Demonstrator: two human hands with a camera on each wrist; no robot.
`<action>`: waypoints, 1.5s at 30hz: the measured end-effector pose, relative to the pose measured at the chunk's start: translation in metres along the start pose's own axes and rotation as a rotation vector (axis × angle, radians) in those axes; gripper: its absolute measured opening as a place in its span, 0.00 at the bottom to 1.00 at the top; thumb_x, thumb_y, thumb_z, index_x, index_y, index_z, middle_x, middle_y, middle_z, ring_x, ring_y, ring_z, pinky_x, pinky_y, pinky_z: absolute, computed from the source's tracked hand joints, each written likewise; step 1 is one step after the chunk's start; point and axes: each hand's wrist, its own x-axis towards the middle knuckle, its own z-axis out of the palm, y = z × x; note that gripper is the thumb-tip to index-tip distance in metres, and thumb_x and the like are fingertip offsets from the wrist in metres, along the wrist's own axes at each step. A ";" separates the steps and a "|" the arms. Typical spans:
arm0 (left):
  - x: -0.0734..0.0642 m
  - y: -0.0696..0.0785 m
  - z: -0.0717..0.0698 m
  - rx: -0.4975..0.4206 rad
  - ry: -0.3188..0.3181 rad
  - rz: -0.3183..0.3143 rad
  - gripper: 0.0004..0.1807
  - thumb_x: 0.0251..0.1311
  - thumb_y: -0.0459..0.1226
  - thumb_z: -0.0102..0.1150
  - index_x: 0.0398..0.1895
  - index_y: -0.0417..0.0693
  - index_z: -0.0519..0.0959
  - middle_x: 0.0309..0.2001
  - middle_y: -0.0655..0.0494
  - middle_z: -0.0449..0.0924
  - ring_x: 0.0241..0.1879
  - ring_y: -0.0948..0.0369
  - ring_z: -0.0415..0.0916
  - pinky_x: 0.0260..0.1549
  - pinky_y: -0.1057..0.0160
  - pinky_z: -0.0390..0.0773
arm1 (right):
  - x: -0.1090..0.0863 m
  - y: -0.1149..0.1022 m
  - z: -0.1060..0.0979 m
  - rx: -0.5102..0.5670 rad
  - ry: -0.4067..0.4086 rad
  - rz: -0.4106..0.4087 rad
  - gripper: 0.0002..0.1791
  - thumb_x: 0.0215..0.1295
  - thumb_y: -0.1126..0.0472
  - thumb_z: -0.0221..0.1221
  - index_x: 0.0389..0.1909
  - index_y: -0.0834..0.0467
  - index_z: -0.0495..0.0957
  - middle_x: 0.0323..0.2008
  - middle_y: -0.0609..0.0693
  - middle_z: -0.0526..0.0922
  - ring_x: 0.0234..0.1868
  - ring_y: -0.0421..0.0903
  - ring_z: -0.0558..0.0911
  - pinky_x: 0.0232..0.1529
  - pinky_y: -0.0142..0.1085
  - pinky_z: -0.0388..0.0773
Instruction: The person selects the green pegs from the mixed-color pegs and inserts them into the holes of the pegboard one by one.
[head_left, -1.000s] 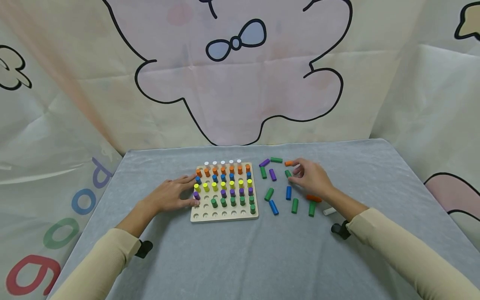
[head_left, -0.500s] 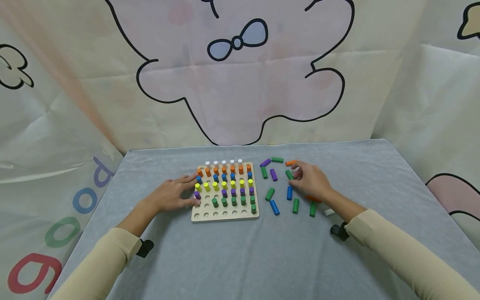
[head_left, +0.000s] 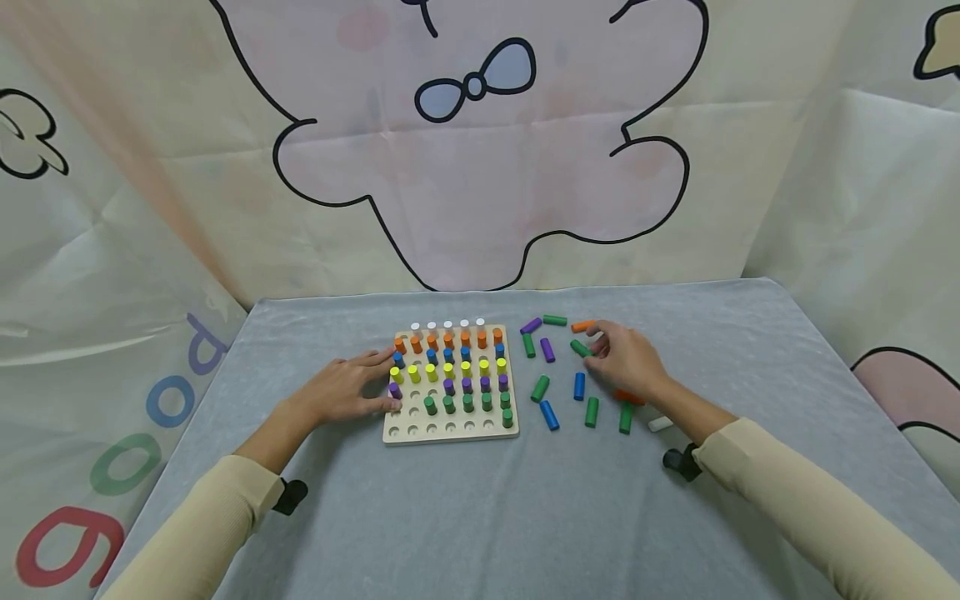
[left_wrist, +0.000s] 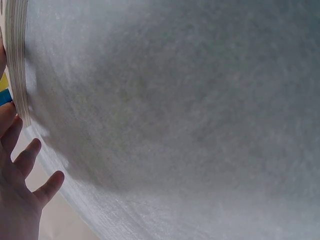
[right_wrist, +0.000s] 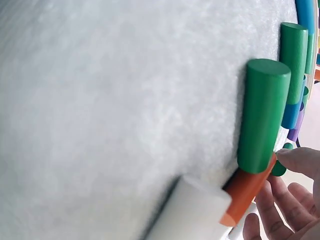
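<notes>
A pale wooden pegboard (head_left: 450,438) carries rows of white, orange, blue, yellow, purple and green pegs, with some bare holes towards the front. My left hand (head_left: 341,390) rests at its left edge, thumb near the front left holes and fingers stretched along the side. In the left wrist view, the fingers (left_wrist: 26,159) spread past the board's edge (left_wrist: 17,60). To the right of the board, my right hand (head_left: 626,358) pinches the near end of a green peg (head_left: 580,348) lying on the cloth. The right wrist view shows this green peg (right_wrist: 280,167) between thumb and fingertips.
Loose pegs lie around the right hand: an orange peg (head_left: 582,327) behind it, blue pegs (head_left: 549,415) and green pegs (head_left: 592,412) in front, purple pegs (head_left: 547,350) to the left. A white peg (head_left: 660,423) lies near the wrist. Grey cloth (head_left: 450,525) covers the table.
The green peg at my right fingertips has shifted and turned slightly, showing more of its length. My right hand has moved only a little; the left hand and the board stay put.
</notes>
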 end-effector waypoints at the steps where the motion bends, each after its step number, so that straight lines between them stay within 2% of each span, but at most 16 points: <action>1: 0.000 0.000 0.000 0.001 0.000 0.000 0.49 0.59 0.67 0.55 0.74 0.44 0.64 0.76 0.48 0.57 0.73 0.44 0.57 0.60 0.32 0.63 | 0.000 0.000 -0.001 -0.001 0.006 0.000 0.21 0.62 0.63 0.67 0.55 0.64 0.76 0.41 0.57 0.86 0.42 0.53 0.83 0.45 0.51 0.79; 8: 0.000 0.000 0.000 0.001 0.000 0.001 0.48 0.59 0.67 0.56 0.74 0.44 0.65 0.76 0.48 0.57 0.73 0.44 0.57 0.60 0.32 0.63 | 0.000 -0.003 -0.004 -0.003 0.070 -0.006 0.21 0.63 0.64 0.64 0.57 0.63 0.76 0.39 0.56 0.85 0.38 0.52 0.82 0.42 0.49 0.79; 17: 0.000 0.000 0.001 -0.002 0.004 0.004 0.48 0.59 0.67 0.56 0.74 0.44 0.65 0.76 0.48 0.57 0.73 0.44 0.57 0.60 0.32 0.64 | 0.000 -0.008 -0.011 0.007 0.130 -0.036 0.21 0.64 0.65 0.64 0.58 0.64 0.75 0.41 0.59 0.85 0.40 0.54 0.82 0.42 0.50 0.79; 27: 0.000 -0.002 0.002 -0.005 0.003 -0.002 0.49 0.59 0.68 0.55 0.74 0.44 0.64 0.76 0.48 0.57 0.73 0.44 0.56 0.60 0.32 0.63 | 0.003 -0.010 -0.009 0.002 0.111 -0.056 0.22 0.65 0.67 0.62 0.60 0.63 0.75 0.44 0.59 0.86 0.43 0.55 0.84 0.43 0.51 0.80; 34: 0.001 0.000 0.002 -0.008 0.000 0.004 0.48 0.59 0.67 0.56 0.74 0.45 0.64 0.76 0.48 0.57 0.74 0.44 0.56 0.60 0.32 0.63 | 0.002 -0.012 -0.006 0.012 0.128 -0.088 0.20 0.65 0.68 0.61 0.59 0.63 0.77 0.44 0.59 0.87 0.42 0.55 0.84 0.38 0.48 0.80; 41: 0.000 0.000 0.001 -0.005 0.002 0.005 0.49 0.59 0.67 0.55 0.74 0.44 0.64 0.76 0.48 0.56 0.73 0.43 0.56 0.60 0.31 0.63 | 0.002 -0.016 -0.006 0.022 0.138 -0.109 0.19 0.65 0.69 0.62 0.57 0.63 0.77 0.43 0.57 0.88 0.40 0.53 0.84 0.32 0.41 0.74; 45: 0.000 0.000 0.000 -0.009 0.006 0.008 0.49 0.59 0.67 0.56 0.74 0.44 0.64 0.76 0.48 0.57 0.73 0.43 0.56 0.60 0.32 0.63 | 0.001 -0.022 -0.007 0.046 0.144 -0.134 0.19 0.64 0.68 0.63 0.56 0.63 0.78 0.42 0.56 0.88 0.40 0.51 0.83 0.33 0.41 0.72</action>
